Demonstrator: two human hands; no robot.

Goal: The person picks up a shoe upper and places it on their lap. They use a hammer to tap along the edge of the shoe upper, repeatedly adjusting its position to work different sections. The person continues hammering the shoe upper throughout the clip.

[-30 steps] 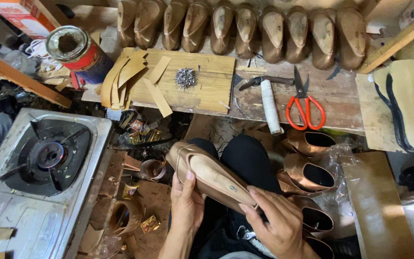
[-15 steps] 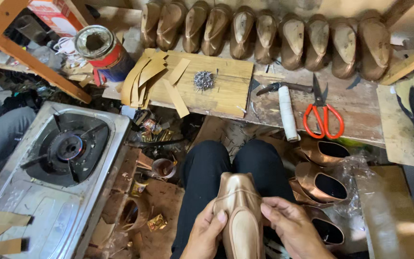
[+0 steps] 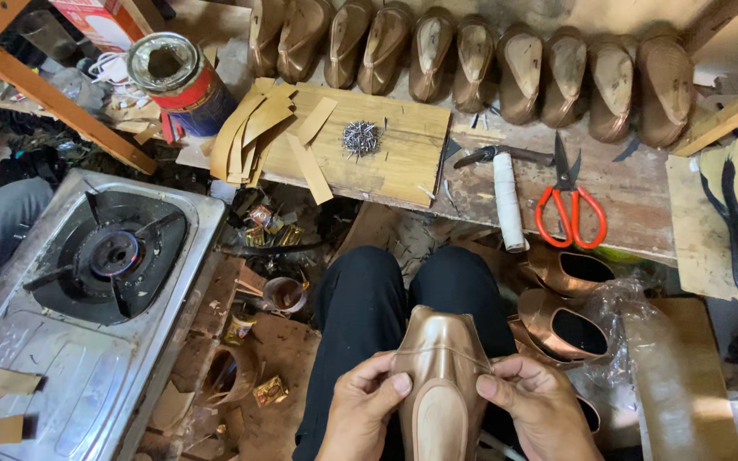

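Note:
I hold a copper-coloured shoe upper on its last [image 3: 440, 367] upright over my lap, sole side toward me. My left hand [image 3: 360, 410] grips its left edge, thumb pressed on the leather. My right hand [image 3: 535, 410] pinches the right edge the same way. Both hands sit at the bottom of the head view, above my black trousers [image 3: 369, 299].
A steel gas stove [image 3: 87, 282] lies at left. A wooden board [image 3: 386, 162] carries a nail pile [image 3: 360, 137] and leather strips [image 3: 254, 128]. Red-handled scissors [image 3: 570, 209], a white-handled tool [image 3: 506, 201], a glue tin [image 3: 172, 81], a row of lasted shoes [image 3: 471, 60] and loose copper shoes [image 3: 565, 324] surround me.
The shoe has turned from lying slantwise across my hands to pointing straight away from me, held lower in my lap. Both hands shifted to its two sides.

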